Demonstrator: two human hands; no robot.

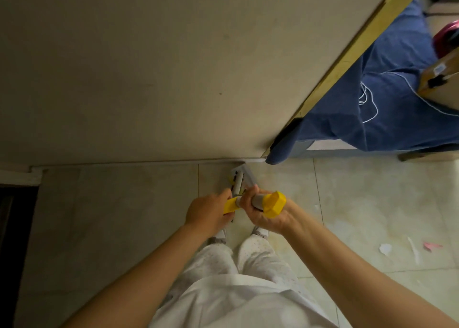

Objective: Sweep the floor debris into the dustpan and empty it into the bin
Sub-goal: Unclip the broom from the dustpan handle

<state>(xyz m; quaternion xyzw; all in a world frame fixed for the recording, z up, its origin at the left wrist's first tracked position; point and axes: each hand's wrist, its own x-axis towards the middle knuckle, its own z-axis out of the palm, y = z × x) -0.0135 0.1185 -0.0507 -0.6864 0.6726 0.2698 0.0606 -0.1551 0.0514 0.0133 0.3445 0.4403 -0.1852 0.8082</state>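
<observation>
While the person faces the wall (149,67), left grip (207,211) clasps a yellow handle (229,204) | right grip (263,214) clasps a grey, yellow-capped handle (259,199) | paper scraps (385,248) lie on the floor (372,203), well right of both.

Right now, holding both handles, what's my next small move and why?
Probably turn right: your left hand and right hand grip the yellow-ended handles at the wall, while a white scrap and a pink scrap lie unswept on the tiles there.
</observation>
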